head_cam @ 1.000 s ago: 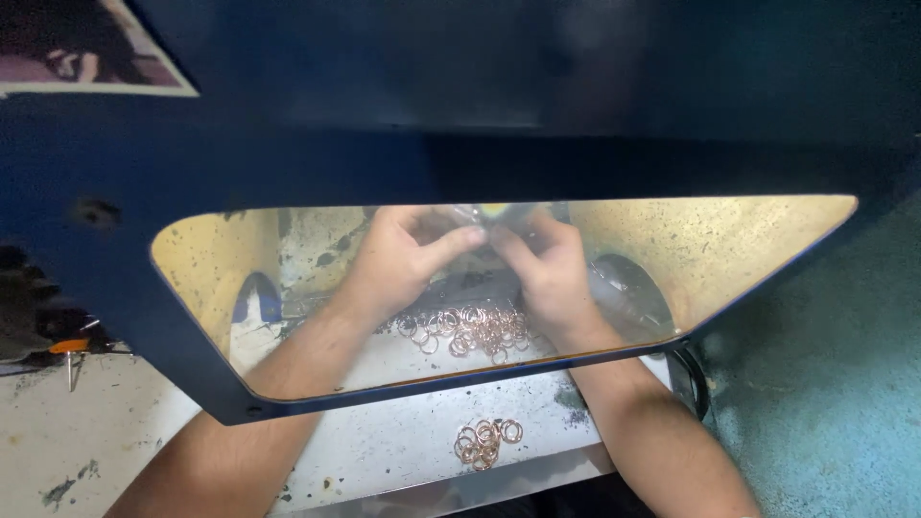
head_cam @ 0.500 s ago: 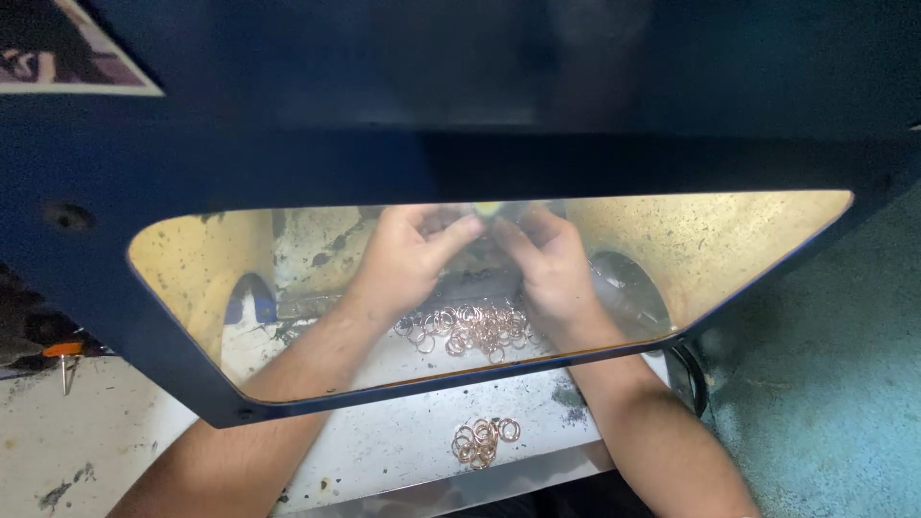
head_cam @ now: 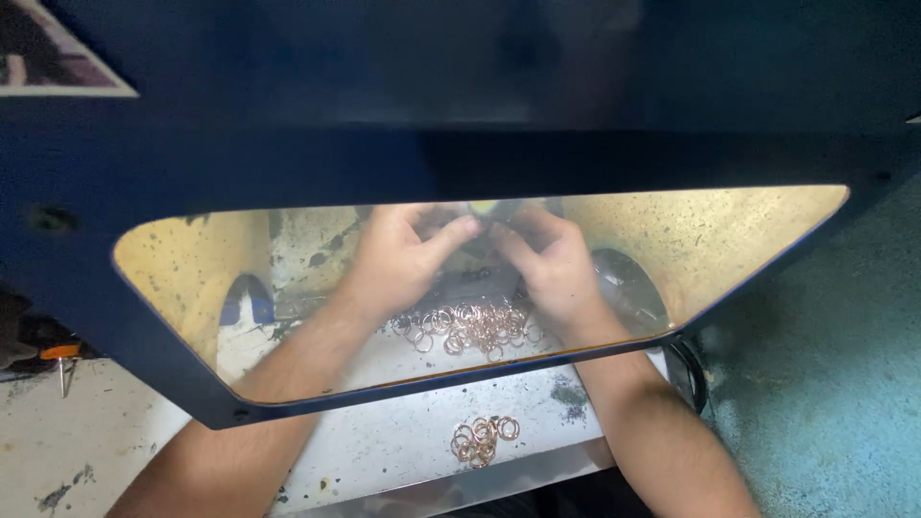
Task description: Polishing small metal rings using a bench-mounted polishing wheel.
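Now both hands work behind the scratched clear window [head_cam: 729, 240] of a dark blue guard [head_cam: 460, 96]. Left hand [head_cam: 398, 264] and right hand [head_cam: 552, 269] meet fingertip to fingertip at the far middle, pinching something small between them; through the haze I cannot tell what it is. Just near the hands, under the window, lies a loose heap of copper rings [head_cam: 470, 326] on the pale, stained tabletop [head_cam: 384, 451]. Nearer still, outside the window, sits a smaller cluster of rings [head_cam: 483, 437], between the two forearms and well apart from the fingers.
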